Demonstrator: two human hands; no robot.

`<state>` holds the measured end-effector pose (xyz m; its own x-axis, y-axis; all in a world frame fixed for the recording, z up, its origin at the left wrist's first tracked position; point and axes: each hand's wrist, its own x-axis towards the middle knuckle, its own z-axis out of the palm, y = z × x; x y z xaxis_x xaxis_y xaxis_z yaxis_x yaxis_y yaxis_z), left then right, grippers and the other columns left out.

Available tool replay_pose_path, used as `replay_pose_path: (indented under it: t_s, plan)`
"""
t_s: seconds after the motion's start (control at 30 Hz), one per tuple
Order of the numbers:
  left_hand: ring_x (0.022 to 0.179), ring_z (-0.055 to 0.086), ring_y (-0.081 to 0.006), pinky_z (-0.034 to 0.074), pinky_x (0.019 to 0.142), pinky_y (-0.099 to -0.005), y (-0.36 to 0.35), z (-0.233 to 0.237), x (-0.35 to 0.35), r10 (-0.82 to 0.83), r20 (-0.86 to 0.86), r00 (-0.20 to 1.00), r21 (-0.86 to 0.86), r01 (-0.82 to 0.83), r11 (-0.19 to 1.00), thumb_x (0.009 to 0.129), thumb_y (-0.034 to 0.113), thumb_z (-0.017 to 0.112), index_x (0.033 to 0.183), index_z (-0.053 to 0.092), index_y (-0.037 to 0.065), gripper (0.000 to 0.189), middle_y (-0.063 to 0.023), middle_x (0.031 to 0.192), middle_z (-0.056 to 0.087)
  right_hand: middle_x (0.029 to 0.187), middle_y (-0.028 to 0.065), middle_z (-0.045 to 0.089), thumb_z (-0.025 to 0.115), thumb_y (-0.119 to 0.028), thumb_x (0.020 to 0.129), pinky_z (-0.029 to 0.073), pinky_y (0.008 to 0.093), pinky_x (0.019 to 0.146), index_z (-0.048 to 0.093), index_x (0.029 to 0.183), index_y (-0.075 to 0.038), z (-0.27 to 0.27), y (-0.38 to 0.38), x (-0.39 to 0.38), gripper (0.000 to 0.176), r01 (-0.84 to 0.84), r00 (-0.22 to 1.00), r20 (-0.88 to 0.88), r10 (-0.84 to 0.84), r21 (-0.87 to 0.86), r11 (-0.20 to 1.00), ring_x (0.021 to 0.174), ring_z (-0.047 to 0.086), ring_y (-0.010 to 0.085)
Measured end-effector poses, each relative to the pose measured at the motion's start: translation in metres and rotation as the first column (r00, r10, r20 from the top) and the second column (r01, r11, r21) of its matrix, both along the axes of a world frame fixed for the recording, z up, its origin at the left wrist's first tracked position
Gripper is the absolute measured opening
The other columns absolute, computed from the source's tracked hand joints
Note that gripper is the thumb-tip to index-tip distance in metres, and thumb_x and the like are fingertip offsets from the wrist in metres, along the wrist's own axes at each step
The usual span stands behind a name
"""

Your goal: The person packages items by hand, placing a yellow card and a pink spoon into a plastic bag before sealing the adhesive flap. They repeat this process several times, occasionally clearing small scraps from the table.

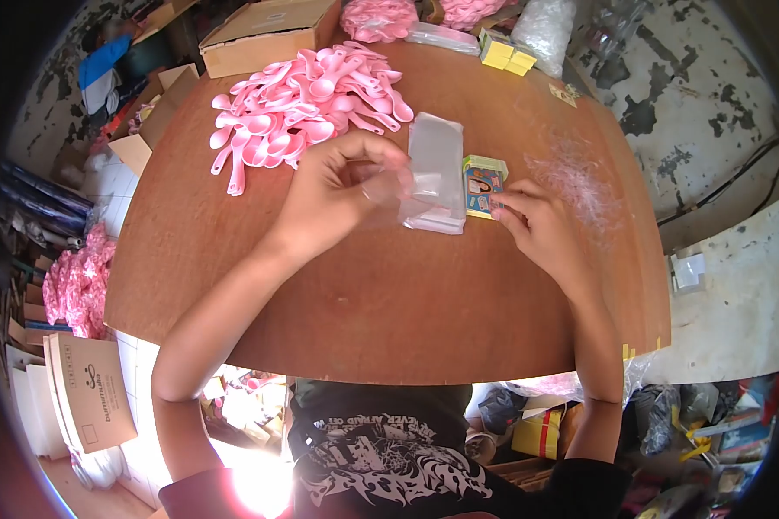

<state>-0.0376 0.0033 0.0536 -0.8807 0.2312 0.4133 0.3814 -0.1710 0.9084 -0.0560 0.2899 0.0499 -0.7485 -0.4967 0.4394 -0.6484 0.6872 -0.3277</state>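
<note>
My left hand (346, 186) is pinched on a clear plastic bag (383, 186), raised beside a stack of flat clear bags (435, 160) on the brown table. Against the right side of that stack lies a small stack of printed cards (479, 186), blue on top with a green and yellow edge. The fingertips of my right hand (532, 216) touch the right edge of the cards, thumb and fingers close together. A large heap of pink spoons (303, 108) lies beyond my left hand.
At the table's far edge are a cardboard box (268, 35), pink bundles (379, 17), yellow card stacks (506, 54) and a clear plastic sack (545, 30). Loose clear strands (571, 177) lie right of my right hand. A person in blue (104, 65) is at the far left.
</note>
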Motion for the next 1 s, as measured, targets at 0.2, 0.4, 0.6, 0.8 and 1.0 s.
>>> replay_pose_path:
  t_s: [0.2, 0.4, 0.6, 0.8, 1.0]
  plan:
    - [0.087, 0.062, -0.0080, 0.051, 0.075, -0.0239, -0.014, 0.007, 0.008, 0.021, 0.385, 0.922, 0.117, -0.071, 0.991, 0.087, 0.010, 0.068, 0.105, 0.063, 0.007, 0.019, -0.0003, 0.091, 0.067, 0.088, 0.0066, 0.065, 0.072, -0.015, 0.079, 0.050, 0.0361, 0.062, 0.072, 0.089, -0.006, -0.025, 0.002, 0.002, 0.013, 0.136, 0.991, -0.026, -0.135, 0.076, 0.988, 0.070, 0.063, 0.0259]
    - [0.079, 0.060, -0.0050, 0.048, 0.072, -0.0185, -0.013, -0.003, 0.006, 0.029, 0.379, 0.925, 0.107, -0.075, 0.991, 0.087, 0.015, 0.069, 0.105, 0.066, 0.003, 0.021, -0.0006, 0.086, 0.067, 0.079, 0.0063, 0.064, 0.071, -0.013, 0.079, 0.048, 0.0351, 0.058, 0.071, 0.083, -0.006, -0.029, 0.006, -0.002, 0.009, 0.144, 0.989, -0.011, -0.144, 0.001, 0.990, 0.064, 0.061, 0.0245]
    - [0.078, 0.063, -0.0070, 0.048, 0.069, -0.0195, -0.015, -0.011, 0.009, 0.041, 0.423, 0.905, -0.002, -0.044, 0.999, 0.086, 0.017, 0.071, 0.100, 0.069, 0.000, 0.023, -0.0033, 0.087, 0.069, 0.073, 0.0046, 0.063, 0.065, -0.010, 0.087, 0.040, 0.0269, 0.048, 0.067, 0.091, -0.004, -0.010, 0.002, 0.008, 0.007, 0.255, 0.934, -0.163, -0.319, -0.323, 0.911, 0.052, 0.054, 0.0142]
    - [0.079, 0.066, -0.0116, 0.053, 0.071, -0.0243, -0.003, -0.015, 0.017, -0.055, 0.456, 0.888, -0.083, 0.104, 0.991, 0.084, 0.012, 0.072, 0.101, 0.069, -0.003, 0.023, -0.0099, 0.092, 0.071, 0.070, -0.0019, 0.060, 0.064, -0.012, 0.091, 0.036, 0.0166, 0.045, 0.066, 0.096, 0.000, 0.021, -0.021, 0.036, 0.012, 0.087, 0.996, 0.078, -0.044, -0.736, 0.672, 0.053, 0.048, 0.0012]
    - [0.077, 0.068, -0.0126, 0.053, 0.070, -0.0237, 0.007, -0.013, 0.029, -0.149, 0.422, 0.894, -0.119, 0.217, 0.969, 0.087, 0.014, 0.069, 0.102, 0.068, -0.004, 0.023, -0.0110, 0.091, 0.071, 0.069, -0.0009, 0.061, 0.067, -0.010, 0.089, 0.035, 0.0166, 0.045, 0.067, 0.093, 0.000, 0.026, -0.037, 0.032, 0.011, 0.009, 0.993, 0.094, 0.064, -0.626, 0.780, 0.053, 0.048, 0.0006]
